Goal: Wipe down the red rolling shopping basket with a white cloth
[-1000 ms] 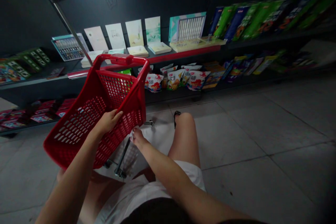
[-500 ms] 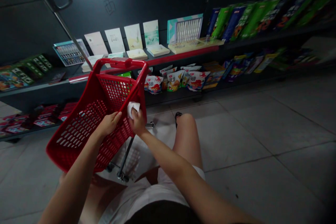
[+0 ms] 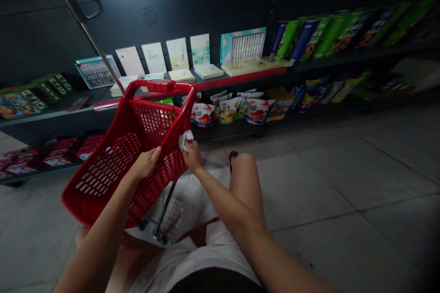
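Basket: before you, L of yr knee
L hand: on basket's wall
R hand: at basket's R rim
Cloth: in R hand, at rim
Shelf unit: behind basket, along wall
Cards: upper shelf, behind basket
Pouches: lower shelf, R of basket
Floor: R of you

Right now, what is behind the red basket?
Behind the red shopping basket, snack pouches stand on a low shelf, and a green packet shows beyond its rim. The basket covers the shelf section directly behind it, so the rest there cannot be seen.
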A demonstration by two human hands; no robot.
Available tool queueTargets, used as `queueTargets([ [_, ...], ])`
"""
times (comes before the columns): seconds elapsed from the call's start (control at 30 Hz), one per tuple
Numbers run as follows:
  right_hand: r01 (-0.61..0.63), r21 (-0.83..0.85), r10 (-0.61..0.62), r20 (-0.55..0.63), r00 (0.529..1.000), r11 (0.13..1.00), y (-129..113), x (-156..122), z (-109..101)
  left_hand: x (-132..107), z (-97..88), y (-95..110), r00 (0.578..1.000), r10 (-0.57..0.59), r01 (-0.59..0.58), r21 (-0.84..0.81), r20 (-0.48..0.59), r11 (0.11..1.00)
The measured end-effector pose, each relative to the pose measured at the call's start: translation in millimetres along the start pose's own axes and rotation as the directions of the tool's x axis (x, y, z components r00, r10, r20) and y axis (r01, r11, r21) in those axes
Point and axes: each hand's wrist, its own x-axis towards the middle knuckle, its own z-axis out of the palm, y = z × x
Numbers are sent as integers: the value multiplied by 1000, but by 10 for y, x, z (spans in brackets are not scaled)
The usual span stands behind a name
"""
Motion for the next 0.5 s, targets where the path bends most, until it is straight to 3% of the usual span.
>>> queueTargets([
  [0.07,-42,68,52,-155,986,997,-16,226,-138,-4,-2,11,1000,-2,2,-4,3,1000],
  [0.17,43,151,7,-316,949,988,-274,488,-188,8,6,27,1000,-1,2,-14,5,1000],
  [0.27,41,218,28,-306,952,975,-517,546,-149,14,8,37,1000,-9,9,-17,9,1000],
  [0.37,49,258,42,-334,942,965,-558,499,-198,0,0,42,1000,-24,24,-16,11,1000],
  [0.5,15,320,168,-538,826,947,-456,584,-358,-31,-6,57,999,-31,31,-28,10,999],
])
